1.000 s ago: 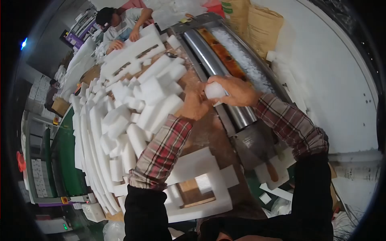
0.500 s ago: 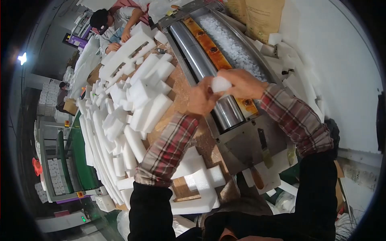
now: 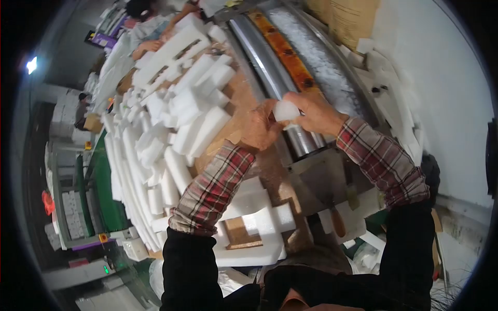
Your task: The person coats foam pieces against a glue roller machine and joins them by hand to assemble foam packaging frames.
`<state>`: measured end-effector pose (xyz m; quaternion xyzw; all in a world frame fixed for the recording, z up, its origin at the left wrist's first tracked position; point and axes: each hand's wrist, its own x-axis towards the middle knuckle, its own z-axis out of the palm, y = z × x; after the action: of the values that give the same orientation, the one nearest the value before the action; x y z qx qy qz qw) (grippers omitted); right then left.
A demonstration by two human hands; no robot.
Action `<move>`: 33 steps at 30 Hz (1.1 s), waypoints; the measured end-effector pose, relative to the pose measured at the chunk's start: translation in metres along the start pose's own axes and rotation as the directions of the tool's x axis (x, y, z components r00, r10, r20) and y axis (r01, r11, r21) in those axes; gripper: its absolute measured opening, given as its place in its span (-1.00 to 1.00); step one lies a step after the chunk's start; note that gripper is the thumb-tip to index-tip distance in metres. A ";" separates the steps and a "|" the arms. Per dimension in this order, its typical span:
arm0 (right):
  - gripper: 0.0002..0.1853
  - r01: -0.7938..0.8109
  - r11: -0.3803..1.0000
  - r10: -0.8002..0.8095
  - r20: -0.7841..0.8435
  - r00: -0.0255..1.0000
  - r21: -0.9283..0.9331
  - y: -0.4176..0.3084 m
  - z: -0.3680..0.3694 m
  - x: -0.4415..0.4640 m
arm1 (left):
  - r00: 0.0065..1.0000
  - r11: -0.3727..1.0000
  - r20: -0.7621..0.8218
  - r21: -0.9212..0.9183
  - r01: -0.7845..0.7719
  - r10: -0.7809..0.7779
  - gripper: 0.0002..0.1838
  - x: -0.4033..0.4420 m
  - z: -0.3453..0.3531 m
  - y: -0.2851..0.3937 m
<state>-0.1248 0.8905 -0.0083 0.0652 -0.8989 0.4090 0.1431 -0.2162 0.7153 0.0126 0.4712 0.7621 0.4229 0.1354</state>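
A small white foam piece [image 3: 286, 110] is held up between my two hands, over the near end of a shiny steel roller [image 3: 259, 57]. My left hand [image 3: 261, 127] curls round its left side. My right hand [image 3: 317, 115] closes on it from the right, thumb and fingers bent. The fingers partly cover the piece. Beside the roller runs an orange-brown stained bar [image 3: 284, 47], then a metal trough filled with whitish bits [image 3: 311, 49]. White foam blocks [image 3: 194, 111] are heaped to the left of my left hand.
A white foam frame [image 3: 254, 255] lies at the table's near edge. A wooden-handled tool [image 3: 338, 223] hangs at the machine's near end. Across the heap, another person's hand [image 3: 148, 46] is near the foam. A brown paper sack [image 3: 345, 20] stands behind the trough.
The view has shifted a little, so the table and machine sit differently in it. Both hands stay together on the foam piece, which looks slightly turned.
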 end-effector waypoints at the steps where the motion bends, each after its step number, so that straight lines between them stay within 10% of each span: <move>1: -0.61 0.043 0.999 -0.043 0.002 0.999 0.016 -0.008 0.007 0.004 | 0.999 1.000 -0.032 -0.014 -0.016 0.015 -0.63 -0.010 -0.002 -0.018; 4: -0.58 0.073 0.993 -0.079 0.058 0.995 0.097 -0.031 0.019 0.012 | 0.975 0.967 -0.090 0.137 0.213 -0.202 -0.70 -0.031 -0.012 -0.004; 8: -0.40 0.140 0.977 -0.153 0.068 0.986 0.159 -0.042 0.015 -0.002 | 0.953 0.964 -0.226 0.218 -0.152 0.202 -0.61 -0.041 -0.008 -0.005; 11: -0.43 0.288 0.956 -0.294 -0.137 0.946 -0.061 -0.106 0.012 -0.033 | 0.991 0.993 -0.133 0.120 -0.008 0.024 -0.52 -0.077 -0.032 0.057; 18: -0.45 -0.282 0.933 0.272 -0.075 0.959 -0.222 -0.195 0.063 -0.137 | 0.993 0.977 -0.014 0.182 -0.115 0.119 -0.48 -0.193 -0.039 0.104; 20: -0.45 -0.307 0.932 0.304 -0.045 0.951 -0.193 -0.211 0.080 -0.156 | 0.940 0.926 -0.188 0.309 -0.218 0.284 -0.47 -0.225 -0.019 0.095; 24: -0.42 -0.526 0.827 0.475 0.256 0.842 0.197 -0.243 0.086 -0.163 | 0.996 0.984 -0.043 0.155 0.088 -0.082 -0.48 -0.278 -0.009 0.099; 33: -0.46 -0.385 0.907 0.383 0.046 0.923 0.169 -0.231 0.130 -0.177 | 0.849 0.774 -0.052 -0.444 0.452 -0.526 -0.48 -0.289 -0.004 0.105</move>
<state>0.0712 0.6404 0.0211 -0.0980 -0.8557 0.5058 0.0483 -0.0047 0.4938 0.0406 0.1774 0.7595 0.5641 0.2711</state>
